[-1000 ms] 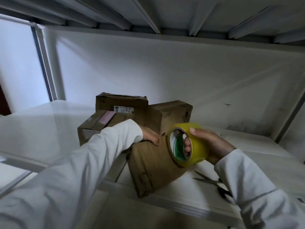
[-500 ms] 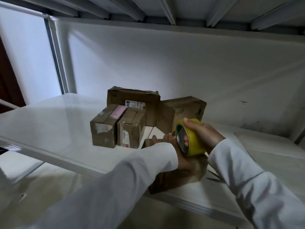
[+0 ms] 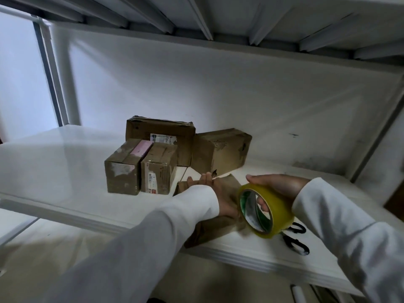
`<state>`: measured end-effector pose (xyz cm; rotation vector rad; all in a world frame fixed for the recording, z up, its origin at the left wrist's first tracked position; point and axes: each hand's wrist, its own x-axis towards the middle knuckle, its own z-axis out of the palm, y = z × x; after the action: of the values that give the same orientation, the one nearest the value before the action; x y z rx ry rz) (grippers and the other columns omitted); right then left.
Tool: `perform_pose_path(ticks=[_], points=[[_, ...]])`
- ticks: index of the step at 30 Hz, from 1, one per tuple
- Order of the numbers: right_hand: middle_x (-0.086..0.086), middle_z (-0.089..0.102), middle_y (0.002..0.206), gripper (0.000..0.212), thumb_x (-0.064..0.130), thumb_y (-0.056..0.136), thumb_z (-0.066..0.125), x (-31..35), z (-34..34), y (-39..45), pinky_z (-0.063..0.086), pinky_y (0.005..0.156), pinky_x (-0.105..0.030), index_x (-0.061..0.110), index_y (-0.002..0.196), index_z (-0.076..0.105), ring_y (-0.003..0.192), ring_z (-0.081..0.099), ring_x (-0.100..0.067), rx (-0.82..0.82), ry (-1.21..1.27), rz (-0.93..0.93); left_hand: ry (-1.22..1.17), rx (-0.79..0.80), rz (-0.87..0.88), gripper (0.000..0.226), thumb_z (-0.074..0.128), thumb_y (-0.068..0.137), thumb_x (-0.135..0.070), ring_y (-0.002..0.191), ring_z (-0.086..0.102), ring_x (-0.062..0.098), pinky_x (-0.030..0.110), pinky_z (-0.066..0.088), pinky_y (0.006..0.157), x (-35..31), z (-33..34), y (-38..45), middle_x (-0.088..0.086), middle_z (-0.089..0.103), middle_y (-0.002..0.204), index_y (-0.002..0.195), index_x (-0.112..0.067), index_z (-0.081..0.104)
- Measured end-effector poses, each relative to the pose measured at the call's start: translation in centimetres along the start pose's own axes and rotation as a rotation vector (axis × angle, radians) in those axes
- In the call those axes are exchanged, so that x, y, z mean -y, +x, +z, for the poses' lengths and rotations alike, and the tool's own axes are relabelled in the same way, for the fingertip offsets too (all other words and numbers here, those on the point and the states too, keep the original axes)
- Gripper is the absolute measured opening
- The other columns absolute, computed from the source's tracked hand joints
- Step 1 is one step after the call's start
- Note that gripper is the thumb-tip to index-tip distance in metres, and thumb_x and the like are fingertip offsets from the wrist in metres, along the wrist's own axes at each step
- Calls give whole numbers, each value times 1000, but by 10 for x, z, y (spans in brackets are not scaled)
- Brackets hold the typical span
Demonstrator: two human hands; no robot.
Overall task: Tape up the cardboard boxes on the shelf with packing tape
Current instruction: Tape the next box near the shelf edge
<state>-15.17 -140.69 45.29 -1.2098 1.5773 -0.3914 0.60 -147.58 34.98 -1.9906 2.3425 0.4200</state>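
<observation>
White metal shelving fills the view: a pale shelf (image 3: 54, 171) runs across the middle under a ribbed upper deck, with a white back wall behind it.

Four cardboard boxes stand grouped toward the back of the shelf. The rear box (image 3: 160, 133) carries a white shipping label (image 3: 162, 139) whose print is too small to read. Just in front of it, two narrower boxes stand touching side by side: the left box (image 3: 121, 173) has a pink strip (image 3: 142, 148) on its top, and the middle box (image 3: 158, 173) shows a small white sticker with a red mark low on its front, not legible. A tilted box (image 3: 220, 150) leans just to the right of the rear one.

Nearer the front edge lies a fifth, flatter box (image 3: 215, 228). The left hand (image 3: 215, 193), reaching forward from a white sleeve (image 3: 175, 217), lies on top of it with fingers straight and extended toward the back, pressing flat.

The right hand (image 3: 276, 185) comes in from the right, palm down, and grips a roll of yellow packing tape (image 3: 265, 212): thumb over the outer rim, fingertips (image 3: 262, 204) curled through the core. The roll hangs just above the flat box's right end, its green-lined core facing the camera.

Black-handled scissors (image 3: 295, 238) lie on the shelf just behind and below the roll.
</observation>
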Motion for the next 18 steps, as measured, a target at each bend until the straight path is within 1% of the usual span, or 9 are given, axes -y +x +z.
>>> perform_pose_path(ticks=[2,4,7,9,11,13,14,16,18], points=[[-9,57,55,44,42,91,53,-7,1,-1,47,56,-27,4,69,57,50,51,-19,14,6,28,-2,58,-56,137,49,51,-93,144,-18,33,59,-9,113,2,0,4,7,-19,158,150,-24,-16],[-9,57,63,43,41,92,50,-11,2,-2,45,53,-24,6,69,55,56,51,-21,11,-3,36,-31,108,-88,141,53,48,-92,144,-18,33,59,-7,114,2,-3,8,6,-20,158,149,-24,-19],[-8,61,61,38,39,92,54,-17,5,2,46,52,-23,6,74,60,57,55,-22,-1,26,47,2,158,-108,144,55,41,-91,145,-14,34,60,-5,114,-1,-8,9,7,-17,158,150,-27,-16],[-9,62,56,38,40,91,55,-23,4,7,48,53,-24,5,76,62,51,57,-20,7,59,60,50,155,-118,151,52,30,-92,145,-11,34,62,-2,113,-5,-8,8,8,-16,159,150,-27,-13],[-9,62,58,38,40,91,54,-31,4,10,48,54,-23,6,78,63,53,57,-20,14,75,57,76,159,-141,160,48,19,-92,145,-10,35,63,0,113,-7,-8,9,9,-15,159,150,-25,-13],[-10,62,63,37,38,92,52,-43,9,14,48,51,-22,5,83,64,57,56,-21,16,86,50,81,167,-160,165,47,13,-92,145,-7,37,63,4,113,-7,-7,13,10,-13,159,150,-24,-13],[-10,61,61,38,37,93,52,-48,13,16,48,50,-22,2,85,65,54,56,-21,21,100,49,89,175,-153,165,48,12,-92,145,-4,38,62,7,113,-6,-8,14,11,-10,159,150,-24,-11],[-11,60,52,41,36,93,52,-58,18,23,47,48,-21,0,80,65,44,55,-19,18,128,66,65,192,-121,159,53,19,-91,144,6,37,56,15,114,-7,-13,13,10,0,159,152,-23,-3],[-10,61,51,43,39,93,52,-60,19,27,46,51,-22,0,78,64,42,56,-18,17,105,71,-35,211,-107,132,56,43,-87,139,25,33,46,25,113,-9,-28,5,9,20,155,150,-20,17]])
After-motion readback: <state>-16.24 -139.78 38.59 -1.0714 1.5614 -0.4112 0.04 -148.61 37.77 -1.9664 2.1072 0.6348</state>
